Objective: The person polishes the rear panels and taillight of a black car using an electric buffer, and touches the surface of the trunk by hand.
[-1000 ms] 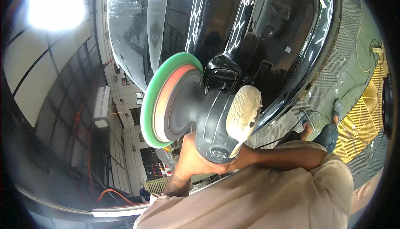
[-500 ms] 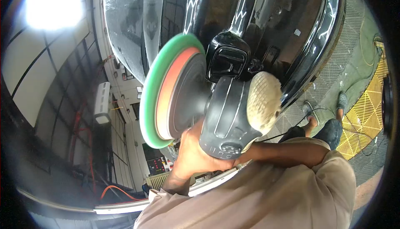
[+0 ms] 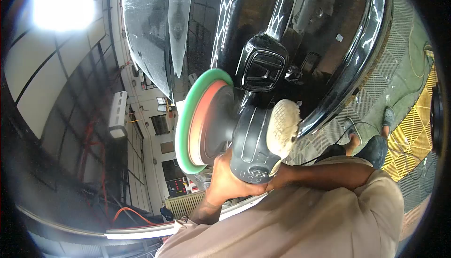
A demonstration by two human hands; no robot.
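Note:
A black polisher (image 3: 251,138) with a green-edged, orange-layered foam pad (image 3: 184,121) fills the middle of the head view. My left hand (image 3: 230,180) is wrapped round its body just behind the pad. Coming in from the right, my right hand (image 3: 278,179) grips the machine at its lower end, its fingers mostly hidden behind the housing. A pale, textured cover (image 3: 283,129) sits on the polisher's outer end. The pad faces left, beside the glossy black car (image 3: 324,32), and the car's square badge (image 3: 264,71) lies just above the polisher.
My feet (image 3: 352,133) stand on grey and yellow grid floor tiles (image 3: 413,136), with a dark cord (image 3: 399,152) beside them. An orange hose (image 3: 134,213) curves at lower left. A white wall unit (image 3: 118,114) and a bright lamp (image 3: 63,4) are at left.
The polisher, held in both hands, has shifted down and slightly right in view, uncovering more of the car's badge. The car also appears slightly farther right.

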